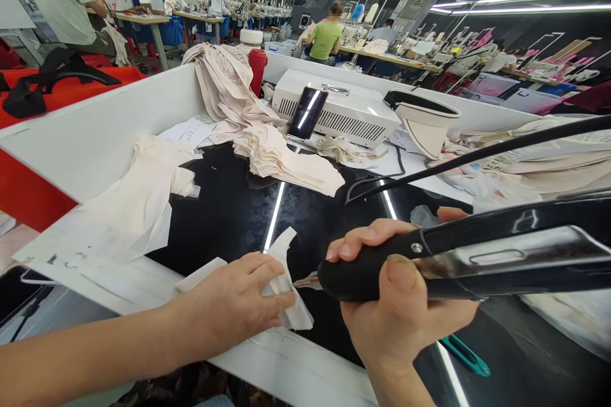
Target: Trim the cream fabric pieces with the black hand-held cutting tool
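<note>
My left hand (233,299) presses a small folded white fabric piece (298,315) near the front edge of the black tabletop (219,203), with its fingers closed on it. In my right hand (396,305) is a black handheld tool (363,267) with a metal side plate and a short metal tip. The tip points left and reaches the right side of the fabric piece; whether it touches cannot be told. Behind, a stack of cream fabric pieces (286,159) lies on the glossy surface. More pale fabric (128,203) lies to the left.
A phone (308,113) leans on a white vented box (334,105). A red container (258,70) stands behind the fabric. A black cable (477,156) arches over the right side. A teal cutter (465,355) lies front right. White walls edge the table; people sit beyond.
</note>
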Motion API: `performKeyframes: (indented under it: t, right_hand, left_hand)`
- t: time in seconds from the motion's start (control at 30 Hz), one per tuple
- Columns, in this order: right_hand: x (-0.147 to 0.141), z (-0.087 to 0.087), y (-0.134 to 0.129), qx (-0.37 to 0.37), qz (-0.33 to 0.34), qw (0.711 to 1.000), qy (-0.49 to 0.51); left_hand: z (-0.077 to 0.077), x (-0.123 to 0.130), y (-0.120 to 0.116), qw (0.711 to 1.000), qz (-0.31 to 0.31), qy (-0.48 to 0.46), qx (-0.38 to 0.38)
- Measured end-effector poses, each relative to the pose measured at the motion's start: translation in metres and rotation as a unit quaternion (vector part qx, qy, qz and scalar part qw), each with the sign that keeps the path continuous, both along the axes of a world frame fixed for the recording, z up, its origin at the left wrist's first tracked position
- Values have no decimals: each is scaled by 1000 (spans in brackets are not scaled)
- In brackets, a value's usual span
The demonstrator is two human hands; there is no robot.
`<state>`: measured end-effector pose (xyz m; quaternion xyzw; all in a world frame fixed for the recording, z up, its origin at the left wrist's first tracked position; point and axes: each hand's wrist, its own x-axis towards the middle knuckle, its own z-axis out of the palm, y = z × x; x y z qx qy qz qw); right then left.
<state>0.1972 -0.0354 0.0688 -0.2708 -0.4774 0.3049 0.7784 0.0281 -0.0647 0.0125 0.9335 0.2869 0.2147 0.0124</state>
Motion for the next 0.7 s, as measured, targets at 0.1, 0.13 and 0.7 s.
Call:
performKeyframes:
  t: [0.1,0.13,0.7]
  right_hand:
    - [0,1,0,-2,-5,1000,-5]
    - [-1,1,1,0,-5,1000,-5]
    - [0,-1,-1,13,0,1000,-15]
  left_hand:
    - [0,1,-2,1000,4,0,-6]
    - [1,1,-2,1000,4,0,-8]
    - [4,5,-2,999,15,0,45]
